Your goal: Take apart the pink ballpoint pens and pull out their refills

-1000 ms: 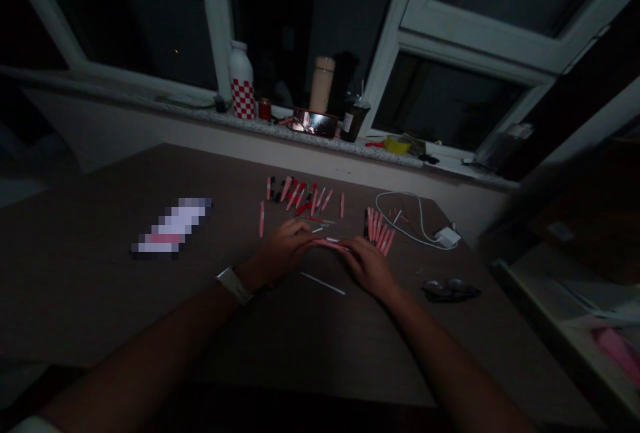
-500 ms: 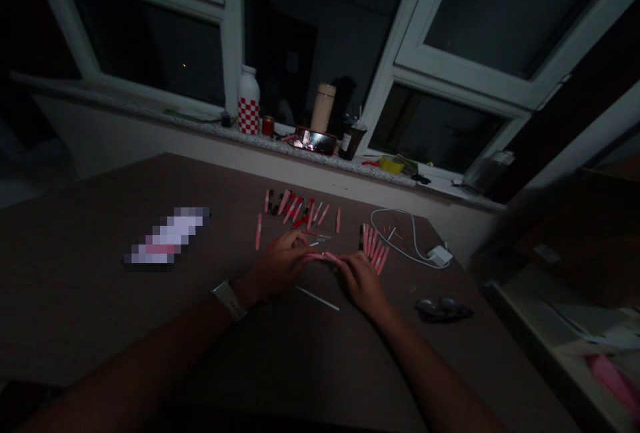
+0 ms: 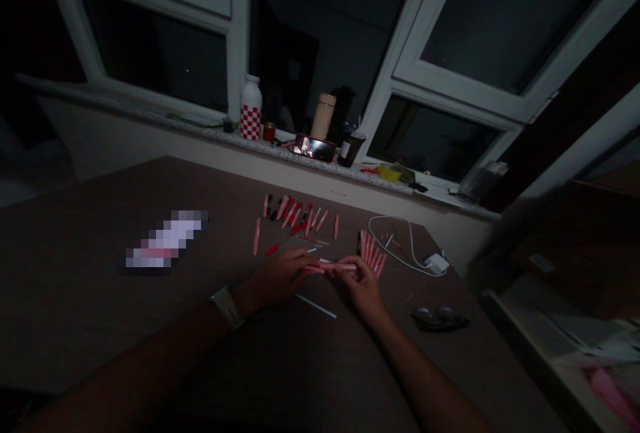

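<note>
Both forearms come in from the near edge of the table (image 3: 155, 333) and slant inward, so that the hands meet over its middle. The left hand (image 3: 285, 276) is turned palm inward, its fingers bent toward the right and the thumb beneath; a watch (image 3: 227, 308) with a pale strap circles the wrist. The right hand (image 3: 364, 288) mirrors it, wrist bent in, fingertips pointing left. Each grip is a narrow pinch, thumb against fingers, on slim pink pen parts (image 3: 345, 266) lying almost level between the hands; whether these are joined or separate cannot be told. A thin white stick (image 3: 316, 306) lies on the table just on the near side of the hands. Pink pens (image 3: 371, 253) fan out beside the right hand, toward the far right corner, and a jumbled row of pens (image 3: 295, 213) lies along the far edge.

Beyond that edge, the windowsill (image 3: 213, 132) carries an upright white bottle (image 3: 251, 110) with red checks, a small red jar (image 3: 269, 132) and a beige flask (image 3: 324, 116), their contents hidden. A cup (image 3: 351, 150) with a straw looks dark inside.
</note>
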{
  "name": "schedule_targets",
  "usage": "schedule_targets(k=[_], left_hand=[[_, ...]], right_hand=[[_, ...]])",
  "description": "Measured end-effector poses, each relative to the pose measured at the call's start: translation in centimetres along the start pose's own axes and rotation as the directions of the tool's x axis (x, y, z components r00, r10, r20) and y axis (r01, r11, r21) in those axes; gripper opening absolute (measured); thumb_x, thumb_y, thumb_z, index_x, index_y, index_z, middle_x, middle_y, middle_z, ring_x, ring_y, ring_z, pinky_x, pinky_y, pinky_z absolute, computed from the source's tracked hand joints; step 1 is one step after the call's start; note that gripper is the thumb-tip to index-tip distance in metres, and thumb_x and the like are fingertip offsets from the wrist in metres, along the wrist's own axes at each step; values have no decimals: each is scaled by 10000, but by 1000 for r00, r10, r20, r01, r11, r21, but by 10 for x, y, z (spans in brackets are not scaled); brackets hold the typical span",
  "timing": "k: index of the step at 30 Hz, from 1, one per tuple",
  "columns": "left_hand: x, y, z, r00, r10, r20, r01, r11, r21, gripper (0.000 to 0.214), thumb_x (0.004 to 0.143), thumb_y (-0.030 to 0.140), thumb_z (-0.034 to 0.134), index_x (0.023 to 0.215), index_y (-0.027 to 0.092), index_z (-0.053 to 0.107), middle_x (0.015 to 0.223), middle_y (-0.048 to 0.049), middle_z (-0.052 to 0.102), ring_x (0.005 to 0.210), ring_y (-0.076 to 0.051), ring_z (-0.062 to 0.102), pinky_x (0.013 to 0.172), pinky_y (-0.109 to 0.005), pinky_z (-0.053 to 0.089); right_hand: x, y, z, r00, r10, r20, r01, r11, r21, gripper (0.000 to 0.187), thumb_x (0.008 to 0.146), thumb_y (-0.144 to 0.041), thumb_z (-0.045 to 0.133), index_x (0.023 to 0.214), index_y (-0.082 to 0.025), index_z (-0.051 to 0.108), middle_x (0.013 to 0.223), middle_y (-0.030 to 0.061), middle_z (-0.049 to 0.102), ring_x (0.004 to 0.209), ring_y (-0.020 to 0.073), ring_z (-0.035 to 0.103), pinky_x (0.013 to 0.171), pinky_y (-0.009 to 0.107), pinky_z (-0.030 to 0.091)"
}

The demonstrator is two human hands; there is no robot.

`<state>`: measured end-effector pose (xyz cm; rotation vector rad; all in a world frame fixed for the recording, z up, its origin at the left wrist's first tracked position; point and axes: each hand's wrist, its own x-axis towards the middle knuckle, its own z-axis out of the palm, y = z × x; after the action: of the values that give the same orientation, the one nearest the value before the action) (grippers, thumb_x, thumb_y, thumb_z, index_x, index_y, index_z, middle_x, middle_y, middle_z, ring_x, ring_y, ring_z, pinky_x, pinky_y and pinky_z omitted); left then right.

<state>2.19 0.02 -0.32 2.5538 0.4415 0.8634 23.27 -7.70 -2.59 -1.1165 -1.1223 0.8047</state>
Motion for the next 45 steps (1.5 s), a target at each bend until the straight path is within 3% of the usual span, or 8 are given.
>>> schedule_targets(k=[3, 8, 16, 22, 30, 36, 42, 45], left_hand=[[0, -1, 0, 1000, 11, -15, -10, 999, 40, 278, 1029, 323, 441, 1214, 235, 629, 1170, -53, 675, 1110, -191, 608, 969, -375, 496], [0, -1, -3, 998, -5, -70, 12, 995, 103, 278, 1036, 301, 409, 1177, 213, 632, 1130, -52, 692, 1067, -187, 630, 947, -374, 510], [0, -2, -2, 989, -27, -144, 47, 989, 141, 274, 1034, 314, 419, 1154, 201, 638, 1112, -56, 700, 1048, -190, 641, 932, -365, 516], [0, -4, -4, 992, -4, -127, 25, 987, 158, 288, 1033, 310, 420, 1151, 222, 667, 1084, -50, 706, 1038, -190, 638, 942, -375, 509], [1, -9, -1, 996, -24, -88, 29, 998, 55, 296, 1035, 315, 417, 1164, 235, 672, 1116, -40, 718, 1049, -178, 651, 937, -364, 522], [1, -5, -5, 997, -14, -72, 18, 998, 59, 311, 1036, 334, 414, 1147, 237, 687, 1090, -47, 725, 1039, -187, 650, 939, -377, 515], [2, -10, -1, 998, 7, -62, -2, 997, 82, 297, 1029, 322, 437, 1195, 243, 670, 1098, -53, 709, 1026, -189, 632, 911, -373, 510], [3, -8, -2, 999, 10, -38, -6, 996, 91, 294, 1028, 319, 442, 1207, 250, 666, 1115, -49, 707, 1046, -188, 629, 930, -374, 504]], right_hand=[[0, 4, -1, 999, 26, -20, -26, 1000, 3, 332, 688, -431, 835, 842, -202, 651, 755, 13, 728, 690, 177, 690, 610, 260, 526], [0, 6, -1, 999, 6, -45, -5, 999, 34, 336, 702, -454, 819, 851, -206, 648, 819, 37, 750, 800, 224, 734, 731, 337, 578], [1, 7, -4, 997, -18, -69, 16, 999, -31, 352, 717, -479, 800, 860, -206, 630, 824, 56, 764, 790, 237, 744, 708, 347, 590], [0, 6, -3, 998, -28, -56, 26, 999, -29, 329, 681, -448, 833, 817, -206, 658, 843, 60, 773, 810, 235, 742, 758, 367, 594], [0, 7, -3, 997, -78, -22, 77, 997, -29, 259, 707, -397, 825, 794, -208, 670, 924, 78, 779, 890, 242, 736, 823, 397, 589], [-3, 4, -3, 1000, -22, -11, 21, 998, -55, 317, 669, -445, 843, 777, -201, 671, 839, 72, 776, 778, 245, 743, 733, 385, 605], [-3, 6, -7, 997, 15, 77, -6, 993, -114, 336, 759, -484, 772, 867, -183, 667, 743, 43, 751, 690, 208, 733, 650, 314, 581], [-5, 5, -10, 992, -20, 122, 50, 968, -246, 311, 839, -479, 694, 931, -182, 674, 743, 43, 746, 645, 194, 715, 609, 295, 558]])
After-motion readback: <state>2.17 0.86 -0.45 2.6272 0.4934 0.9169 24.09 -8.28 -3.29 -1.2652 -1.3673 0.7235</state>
